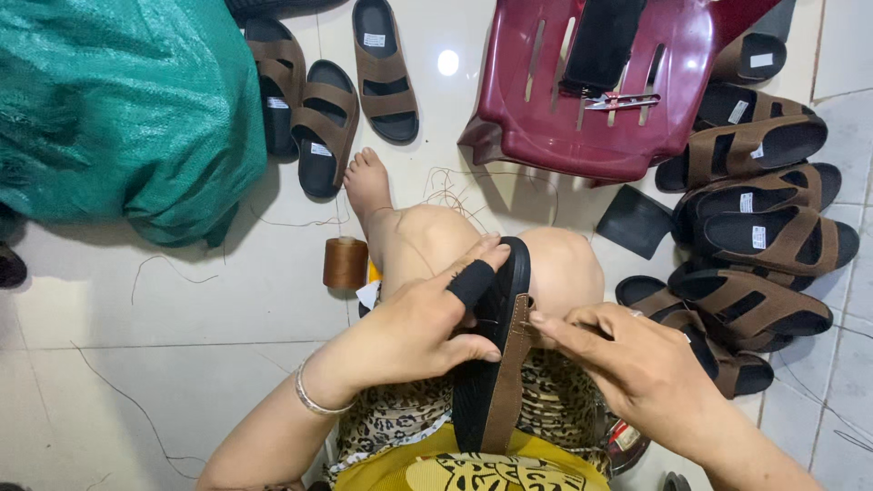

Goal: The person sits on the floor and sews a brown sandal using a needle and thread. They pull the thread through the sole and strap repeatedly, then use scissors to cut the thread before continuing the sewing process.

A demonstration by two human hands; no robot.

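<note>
We hold a black sandal (496, 364) on edge between our knees, its sole turned toward our left hand (414, 327) and its brown strap (511, 364) facing the right. Our left grip is clenched around the sandal's upper half, a black guard on the forefinger and a silver bangle (309, 397) at the wrist. Our right hand (637, 364) pinches at the strap's edge with thumb and forefinger; whether it grasps a needle or thread we cannot tell. A brown thread spool (346, 263) stands on the tiled floor (182, 300) just beside our left leg. A dark red plastic chair (591, 91) lies ahead with small scissors (623, 101) on it. Finished brown sandals (759, 245) pile up to the right, a green sack (118, 109) to the left.
</note>
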